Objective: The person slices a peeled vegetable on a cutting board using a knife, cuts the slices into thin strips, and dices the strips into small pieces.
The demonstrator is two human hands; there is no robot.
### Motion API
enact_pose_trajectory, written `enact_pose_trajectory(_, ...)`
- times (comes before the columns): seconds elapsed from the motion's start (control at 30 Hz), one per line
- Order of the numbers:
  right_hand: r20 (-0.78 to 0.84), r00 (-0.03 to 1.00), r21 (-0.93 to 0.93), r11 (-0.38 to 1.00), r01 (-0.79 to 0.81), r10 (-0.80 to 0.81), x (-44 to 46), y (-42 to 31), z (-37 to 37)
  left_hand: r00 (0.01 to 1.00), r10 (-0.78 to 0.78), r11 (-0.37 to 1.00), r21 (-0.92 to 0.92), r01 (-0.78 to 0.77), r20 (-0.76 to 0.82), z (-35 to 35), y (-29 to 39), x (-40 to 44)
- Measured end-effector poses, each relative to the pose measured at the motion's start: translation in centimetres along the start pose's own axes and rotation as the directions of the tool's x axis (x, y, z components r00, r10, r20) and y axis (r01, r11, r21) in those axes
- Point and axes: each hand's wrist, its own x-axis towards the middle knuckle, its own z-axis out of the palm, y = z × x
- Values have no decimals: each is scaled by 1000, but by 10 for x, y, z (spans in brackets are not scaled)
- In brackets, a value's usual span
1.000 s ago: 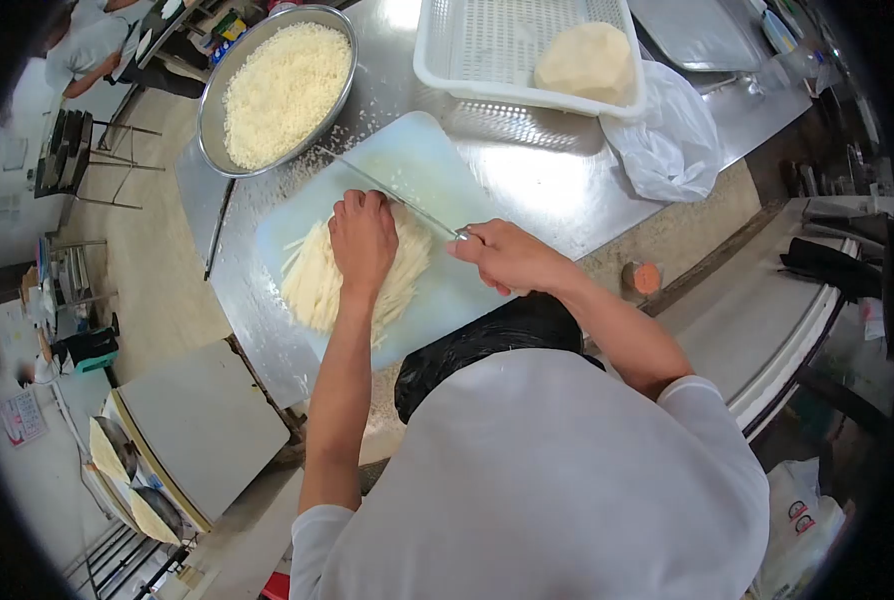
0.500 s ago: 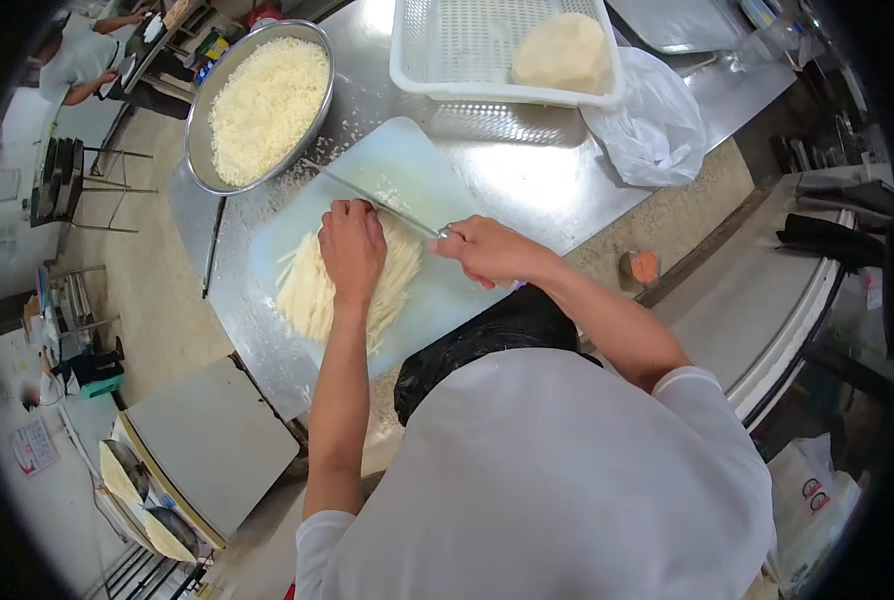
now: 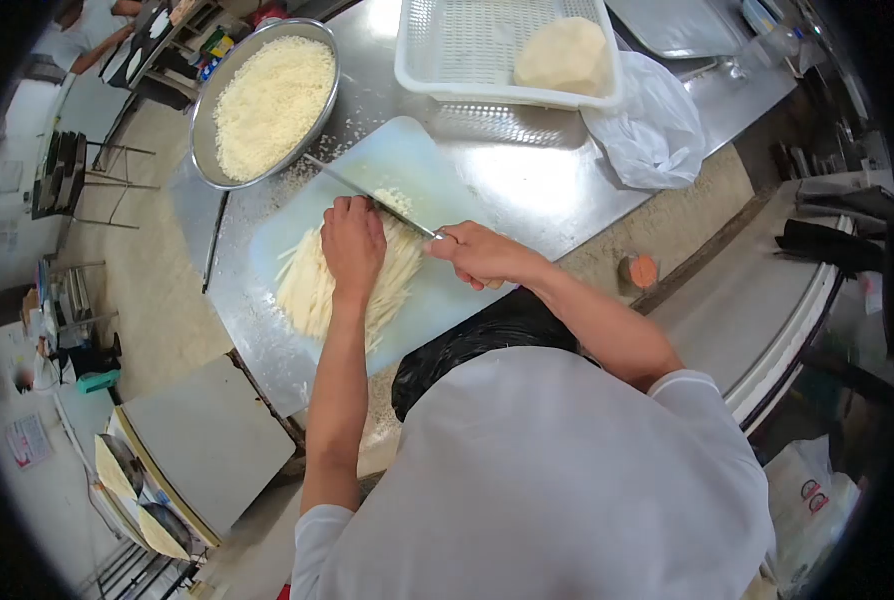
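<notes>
A knife (image 3: 365, 194) is gripped by its handle in my right hand (image 3: 479, 254), its blade slanting up and left across the pile. My left hand (image 3: 354, 246), fingers curled and together, presses down on a heap of pale vegetable strips (image 3: 307, 290) right beside the blade. Small chopped bits (image 3: 394, 200) lie on the far side of the blade. Strips and bits rest on a translucent cutting board (image 3: 437, 300). Beyond it stands a metal bowl (image 3: 196, 140) heaped with finely chopped pale pieces (image 3: 272, 105).
A white plastic basket (image 3: 507, 96) holds a peeled round vegetable (image 3: 564, 57). Next to it lies a crumpled plastic bag (image 3: 652, 125) on the steel table (image 3: 527, 185). Chopped crumbs are scattered near the bowl. Another person (image 3: 67, 45) works at the far upper left.
The knife and my right hand have shifted very slightly. My left hand stays on the strips. The other person at the far left has moved up toward the frame's edge.
</notes>
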Motion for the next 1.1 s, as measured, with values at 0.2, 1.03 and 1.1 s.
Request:
enact_pose_trajectory(0.2,-44,997,142,988,62,-56,7,25,8,987,103,994,-4,-105,-125,-5,21,-23)
enact_pose_trajectory(1.03,-115,992,226,970,84,-60,-14,24,39,996,85,967,243,-80,-10,15,28,-28)
enact_pose_trajectory(1.1,-76,997,228,973,22,-5,-28,14,31,996,92,964,251,-85,-16,13,25,-28)
